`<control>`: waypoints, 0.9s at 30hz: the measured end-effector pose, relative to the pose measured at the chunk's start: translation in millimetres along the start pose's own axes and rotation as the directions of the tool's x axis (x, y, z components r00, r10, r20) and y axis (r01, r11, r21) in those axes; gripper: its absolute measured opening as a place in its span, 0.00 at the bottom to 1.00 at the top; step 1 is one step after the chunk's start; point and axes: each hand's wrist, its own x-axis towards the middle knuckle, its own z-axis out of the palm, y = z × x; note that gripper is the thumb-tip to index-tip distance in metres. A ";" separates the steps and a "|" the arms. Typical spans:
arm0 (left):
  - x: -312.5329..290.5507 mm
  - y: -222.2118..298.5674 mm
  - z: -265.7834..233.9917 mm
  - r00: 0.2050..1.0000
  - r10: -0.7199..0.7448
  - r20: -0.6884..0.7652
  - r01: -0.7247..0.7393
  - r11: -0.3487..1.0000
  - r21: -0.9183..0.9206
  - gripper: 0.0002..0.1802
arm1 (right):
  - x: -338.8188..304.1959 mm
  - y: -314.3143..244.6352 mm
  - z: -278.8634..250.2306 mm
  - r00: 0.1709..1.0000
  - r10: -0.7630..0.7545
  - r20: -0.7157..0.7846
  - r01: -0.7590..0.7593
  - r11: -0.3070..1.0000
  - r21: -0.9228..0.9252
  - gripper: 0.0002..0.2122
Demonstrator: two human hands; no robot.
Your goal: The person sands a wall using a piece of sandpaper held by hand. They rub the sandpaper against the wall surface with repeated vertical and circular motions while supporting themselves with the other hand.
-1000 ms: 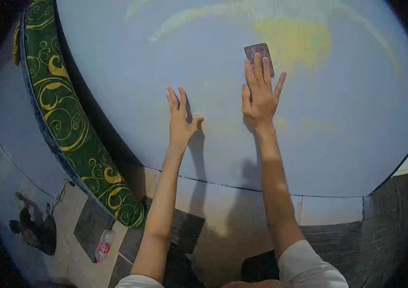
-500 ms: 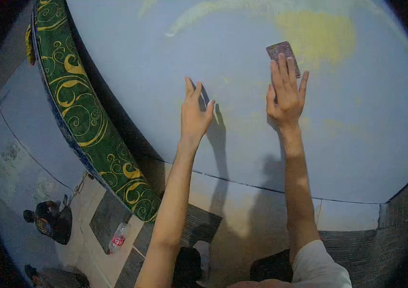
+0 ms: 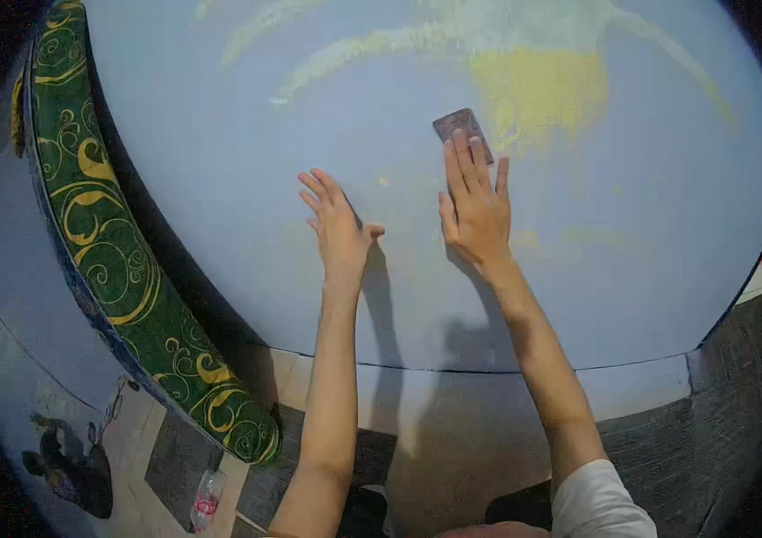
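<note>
Right hand [image 3: 475, 211]: fingers flat, pressed over small brown rectangular sanding block [image 3: 461, 125] on smooth pale-blue wall [image 3: 219, 152]. Left hand [image 3: 338, 229]: fingers spread, laid flat.

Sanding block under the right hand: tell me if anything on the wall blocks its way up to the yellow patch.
Nothing visible does. The sanding block lies flat under the right hand fingertips, just left of the yellow patch, with bare pale-blue wall between. The left hand rests apart, lower left.
</note>
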 end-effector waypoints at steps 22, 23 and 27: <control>12.6 -48.5 -2.6 0.962 0.247 0.113 -0.215 0.947 -0.237 0.87 | 10.2 33.3 4.3 0.964 -0.232 -0.130 0.199 0.953 -0.229 0.32; 12.4 -44.8 -1.7 0.963 0.247 0.106 -0.217 0.947 -0.236 0.86 | 8.2 39.6 2.2 0.962 -0.255 -0.094 0.226 0.944 -0.242 0.32; 15.2 -48.4 20.7 0.957 0.289 -0.001 -0.281 0.930 -0.236 0.85 | 3.4 33.1 9.7 0.960 -0.206 -0.192 0.154 0.954 -0.256 0.30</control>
